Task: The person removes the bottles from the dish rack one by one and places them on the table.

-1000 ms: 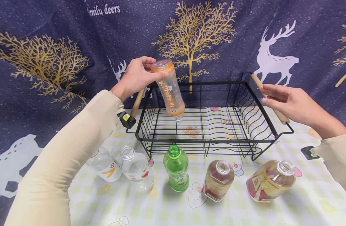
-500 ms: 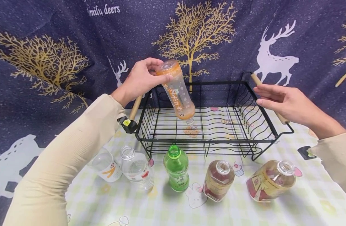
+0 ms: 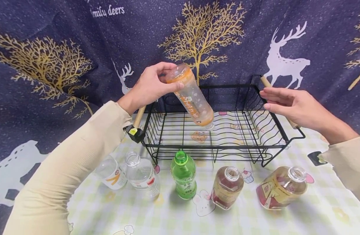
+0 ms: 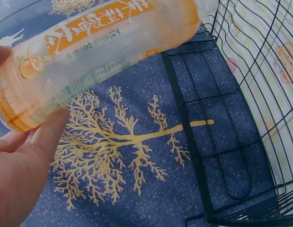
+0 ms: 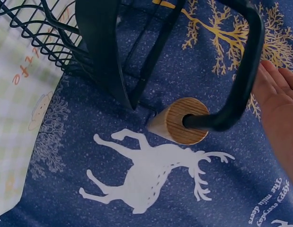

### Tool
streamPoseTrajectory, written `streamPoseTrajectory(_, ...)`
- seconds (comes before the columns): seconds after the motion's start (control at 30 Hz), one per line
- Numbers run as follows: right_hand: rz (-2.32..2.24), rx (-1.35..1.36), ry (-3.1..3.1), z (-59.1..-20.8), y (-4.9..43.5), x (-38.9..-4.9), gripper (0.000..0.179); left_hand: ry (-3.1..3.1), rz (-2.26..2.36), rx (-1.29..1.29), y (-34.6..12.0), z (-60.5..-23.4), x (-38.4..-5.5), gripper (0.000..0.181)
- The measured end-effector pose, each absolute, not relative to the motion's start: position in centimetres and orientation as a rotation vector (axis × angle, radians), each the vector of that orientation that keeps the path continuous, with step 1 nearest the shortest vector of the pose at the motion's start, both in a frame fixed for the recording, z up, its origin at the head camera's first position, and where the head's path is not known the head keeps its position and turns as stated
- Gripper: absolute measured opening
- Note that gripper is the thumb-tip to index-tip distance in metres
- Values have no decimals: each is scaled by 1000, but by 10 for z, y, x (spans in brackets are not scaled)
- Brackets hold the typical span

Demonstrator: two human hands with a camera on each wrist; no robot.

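My left hand (image 3: 153,84) grips a clear plastic bottle (image 3: 194,98) with an orange-and-white label near its base. The bottle is tilted neck-down to the right, above the left half of a black wire rack (image 3: 215,147). In the left wrist view the thumb and fingers lie on either side of the bottle (image 4: 99,56). My right hand (image 3: 294,106) hovers over the rack's right side near its wooden handle (image 3: 266,82), fingers fairly straight and holding nothing. The right wrist view shows the hand (image 5: 281,109) at the edge, beside the handle's end (image 5: 186,120).
In front of the rack several uncapped bottles stand on the checked tablecloth (image 3: 226,225): two clear bottles (image 3: 143,179) (image 3: 110,173), a green bottle (image 3: 184,178), and two bottles with red-and-yellow labels (image 3: 227,189) (image 3: 281,189). A dark blue cloth (image 3: 156,29) hangs behind.
My left hand has moved a little right with the bottle, whose neck has swung right and tilted further. My right hand has shifted slightly left. The rack and standing bottles stay put.
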State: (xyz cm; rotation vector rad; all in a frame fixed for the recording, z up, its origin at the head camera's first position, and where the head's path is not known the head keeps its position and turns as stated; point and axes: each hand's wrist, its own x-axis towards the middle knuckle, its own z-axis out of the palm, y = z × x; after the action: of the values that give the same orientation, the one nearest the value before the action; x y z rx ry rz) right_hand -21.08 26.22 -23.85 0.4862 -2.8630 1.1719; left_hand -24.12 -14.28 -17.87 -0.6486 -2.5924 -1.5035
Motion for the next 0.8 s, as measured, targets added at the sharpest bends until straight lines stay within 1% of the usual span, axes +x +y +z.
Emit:
streamPoseTrajectory(0.27, 1239, 505, -2819, -240, 263, -209, 57, -2496, -1583, -735, -146, -184, -238, 60)
streamPoseTrajectory(0.7, 1223, 500, -2818, -240, 264, -207, 56, -2506, -1634, -756, -149, -188, -233, 52)
streamPoseTrajectory(0.8, 1214, 501, -2818, -240, 265, -207, 55, -2471, -1652, -800, -149, -190, -233, 53)
